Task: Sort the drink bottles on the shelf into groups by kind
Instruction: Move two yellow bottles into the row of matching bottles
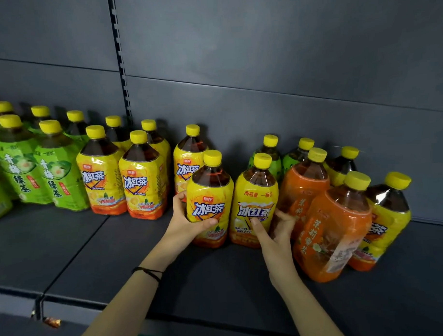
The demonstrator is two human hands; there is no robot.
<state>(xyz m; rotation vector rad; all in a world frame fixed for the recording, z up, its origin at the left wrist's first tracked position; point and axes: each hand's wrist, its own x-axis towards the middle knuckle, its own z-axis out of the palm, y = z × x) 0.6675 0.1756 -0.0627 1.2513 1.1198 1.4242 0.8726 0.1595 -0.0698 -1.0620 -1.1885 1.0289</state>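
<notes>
Left hand [189,220] gripping yellow-label bottle [210,193], right hand [275,231] clasping its neighbour [254,199], rear green bottles [270,153] half hidden

Two bare forearms reach forward, both hands closed in a grasp.

The left hand [189,223] curls with thumb across the front; a thin black wristband [149,272] circles its wrist. Right of the wristband, the right hand [278,231] grips likewise, fingers spread.

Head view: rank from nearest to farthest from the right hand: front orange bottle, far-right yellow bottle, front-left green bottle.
From the right hand:
1. Front orange bottle, just to its right.
2. Far-right yellow bottle, beyond the orange one.
3. Front-left green bottle, far across the shelf, left.
</notes>
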